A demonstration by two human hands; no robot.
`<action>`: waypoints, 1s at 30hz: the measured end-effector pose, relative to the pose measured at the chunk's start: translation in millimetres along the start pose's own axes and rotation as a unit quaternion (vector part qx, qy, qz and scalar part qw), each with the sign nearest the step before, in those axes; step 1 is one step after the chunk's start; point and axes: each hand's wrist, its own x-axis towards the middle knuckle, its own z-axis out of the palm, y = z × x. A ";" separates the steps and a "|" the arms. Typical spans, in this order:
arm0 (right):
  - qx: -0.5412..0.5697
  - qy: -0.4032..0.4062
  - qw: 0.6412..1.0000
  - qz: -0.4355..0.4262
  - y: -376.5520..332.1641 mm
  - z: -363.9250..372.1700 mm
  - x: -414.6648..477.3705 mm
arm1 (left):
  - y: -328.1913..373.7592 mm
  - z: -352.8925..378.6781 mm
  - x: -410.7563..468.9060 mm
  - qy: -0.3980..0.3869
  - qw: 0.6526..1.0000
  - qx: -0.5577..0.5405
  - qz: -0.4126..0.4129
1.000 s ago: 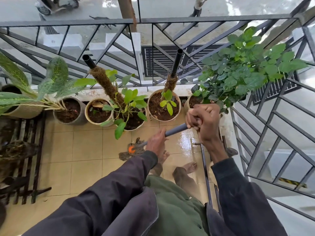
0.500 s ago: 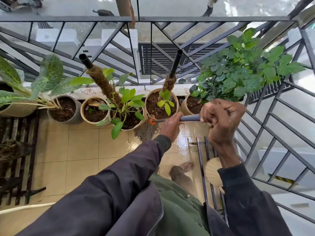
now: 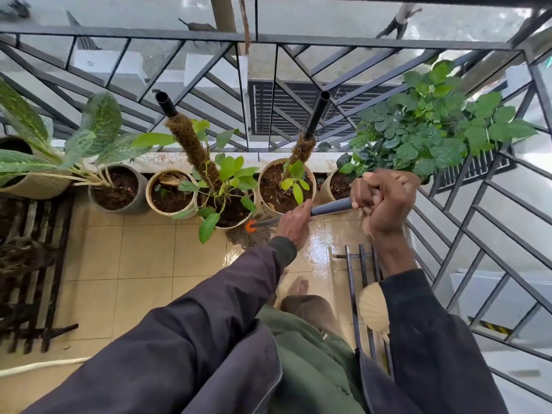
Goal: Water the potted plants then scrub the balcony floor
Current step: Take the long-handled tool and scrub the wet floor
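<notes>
A: Both hands grip the mop handle. The right hand is fisted tight around the upper end; the left hand is wrapped around the shaft lower down, fingers curled over it.

B: Which way does the handle run?

A: Its long axis slants from the right hand, past the left, down to the mop head, which points away from the right hand toward the person's left. An orange collar sits where shaft meets strings, just beyond the left hand's knuckles.

B: And the mop head?

A: It rests on the tiled floor, just beside the white pot. The tiles below the hands shine wet.

B: What do the pots hold?

A: Dark soil. The cream pot just past the left hand holds a small plant on a fibre-wrapped pole; the white one a leafier climber. Beyond the right hand stands a bushy plant; well left, a grey pot holds a plant with striped leaves.
</notes>
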 end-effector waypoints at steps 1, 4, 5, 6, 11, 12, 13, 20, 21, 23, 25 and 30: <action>0.004 -0.005 1.000 0.011 3.6 3.2 -2.0 | -6.6 0.2 -5.8 0.004 1.000 0.008 -0.006; 0.012 -0.020 0.999 0.042 13.6 12.4 -8.5 | -25.8 0.1 -25.8 0.015 0.999 0.025 -0.022; 0.011 -0.026 0.999 0.047 16.8 14.4 -10.8 | -31.6 0.4 -32.7 0.014 0.999 0.032 -0.031; 0.007 -0.029 0.998 0.049 19.8 15.5 -12.7 | -35.5 0.7 -38.6 0.012 0.998 0.038 -0.040; 0.023 -0.013 0.997 0.078 32.8 11.0 -29.3 | -45.5 7.1 -61.3 -0.011 0.995 0.050 -0.081; 0.024 -0.012 0.997 0.078 34.2 8.4 -34.6 | -45.7 8.6 -66.8 -0.023 0.995 0.056 -0.082; 0.024 -0.012 0.997 0.075 34.6 5.1 -40.8 | -45.3 10.5 -72.5 -0.034 0.994 0.061 -0.078; 0.006 0.016 1.000 -0.004 16.0 -13.3 -56.5 | -15.6 15.4 -70.4 0.012 0.999 0.018 -0.030; 0.005 0.017 1.000 -0.018 12.4 -13.5 -56.1 | -12.0 15.3 -65.5 0.014 1.000 0.011 -0.022; 0.001 0.016 0.999 -0.045 6.7 -12.8 -55.5 | -6.4 15.5 -54.8 0.019 1.000 -0.006 -0.005; -0.001 0.017 0.998 -0.065 3.9 -12.3 -54.2 | -0.9 16.5 -44.2 0.029 0.999 -0.013 0.013; -0.005 0.017 0.996 -0.092 7.9 -5.7 -52.0 | -0.8 14.1 -14.4 0.055 0.998 -0.022 0.028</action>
